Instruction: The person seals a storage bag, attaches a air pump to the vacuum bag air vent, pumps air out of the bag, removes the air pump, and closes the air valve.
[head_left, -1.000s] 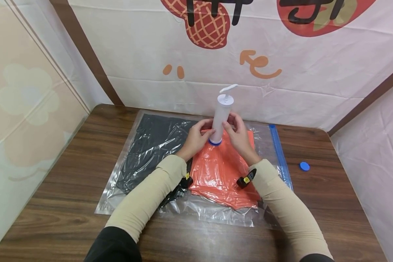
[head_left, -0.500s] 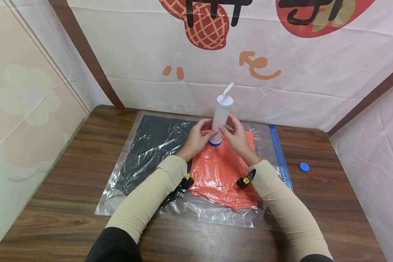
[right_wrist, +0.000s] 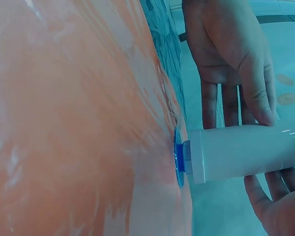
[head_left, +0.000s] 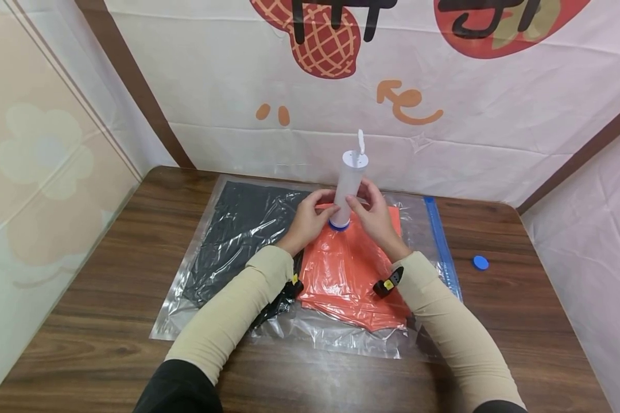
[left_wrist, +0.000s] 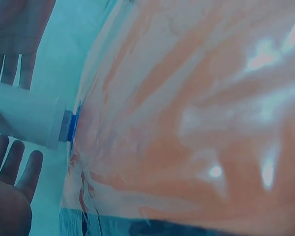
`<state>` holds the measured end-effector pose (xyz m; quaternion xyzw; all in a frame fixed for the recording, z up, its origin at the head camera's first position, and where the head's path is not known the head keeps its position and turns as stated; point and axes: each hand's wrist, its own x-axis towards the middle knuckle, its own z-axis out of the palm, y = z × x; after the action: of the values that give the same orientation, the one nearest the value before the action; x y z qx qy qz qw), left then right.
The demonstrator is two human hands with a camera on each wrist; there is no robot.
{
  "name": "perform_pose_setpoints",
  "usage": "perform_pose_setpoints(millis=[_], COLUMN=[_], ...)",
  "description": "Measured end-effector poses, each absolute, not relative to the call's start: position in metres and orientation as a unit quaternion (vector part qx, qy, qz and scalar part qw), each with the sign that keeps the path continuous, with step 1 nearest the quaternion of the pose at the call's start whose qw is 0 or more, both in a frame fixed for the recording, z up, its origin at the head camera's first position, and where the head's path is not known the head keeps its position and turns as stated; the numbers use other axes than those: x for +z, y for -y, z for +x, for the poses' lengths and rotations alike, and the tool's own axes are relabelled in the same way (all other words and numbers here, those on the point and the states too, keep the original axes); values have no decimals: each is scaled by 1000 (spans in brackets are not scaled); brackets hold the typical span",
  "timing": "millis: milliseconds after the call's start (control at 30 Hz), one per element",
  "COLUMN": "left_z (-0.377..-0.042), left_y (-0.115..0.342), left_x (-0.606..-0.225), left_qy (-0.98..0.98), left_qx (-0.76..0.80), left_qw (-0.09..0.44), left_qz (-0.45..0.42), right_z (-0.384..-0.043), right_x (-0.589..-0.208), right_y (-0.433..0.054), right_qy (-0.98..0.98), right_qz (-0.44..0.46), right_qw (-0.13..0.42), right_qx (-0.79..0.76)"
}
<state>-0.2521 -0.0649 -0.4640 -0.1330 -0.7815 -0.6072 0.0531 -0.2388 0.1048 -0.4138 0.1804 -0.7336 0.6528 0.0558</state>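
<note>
A white hand pump [head_left: 347, 189] stands upright, slightly tilted, with its narrow end on a blue valve [right_wrist: 179, 160]. That valve sits on a clear plastic bag [head_left: 341, 341] with orange folded fabric [head_left: 348, 281] in it and black folded fabric [head_left: 253, 223] to its left. My left hand [head_left: 310, 221] grips the lower barrel, thumb in front and fingers behind. From the other side my right hand [head_left: 376, 221] holds the barrel a little higher, thumb at the front. The pump's T-shaped handle [head_left: 361, 140] is pushed down close to the top cap.
A round blue cap [head_left: 480, 263] lies on the wooden table [head_left: 516, 321] right of the bag. The bag's blue zip strip [head_left: 441, 246] runs along its right side. A printed cloth wall [head_left: 227, 86] rises directly behind the table.
The pump's handle has turned from crosswise to nearly end-on. My right thumb has shifted slightly left around the barrel. The bag and the cap stay in place.
</note>
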Motion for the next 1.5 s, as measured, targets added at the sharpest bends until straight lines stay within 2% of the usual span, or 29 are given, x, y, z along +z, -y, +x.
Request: perform_pose_setpoints(millis=[300, 667, 967, 1267, 1500], left_z=[-251, -253, -254, -255, -256], left_y=[62, 61, 59, 58, 60], left_x=[-466, -469, -467, -467, -467], left_qy=[765, 777, 787, 751, 765], left_qx=[-628, -610, -600, -642, -625], left_qw=[54, 68, 65, 48, 23], left_qz=[-131, -138, -130, -146, -156], right_z=[-240, -258, -260, -261, -242], right_x=[-413, -441, -441, -433, -407], right_y=[-102, -104, -102, -103, -99], right_qy=[737, 723, 723, 732, 745], right_qz=[181, 195, 171, 163, 182], right_qw=[49, 37, 74, 79, 59], right_qx=[649, 662, 666, 657, 639])
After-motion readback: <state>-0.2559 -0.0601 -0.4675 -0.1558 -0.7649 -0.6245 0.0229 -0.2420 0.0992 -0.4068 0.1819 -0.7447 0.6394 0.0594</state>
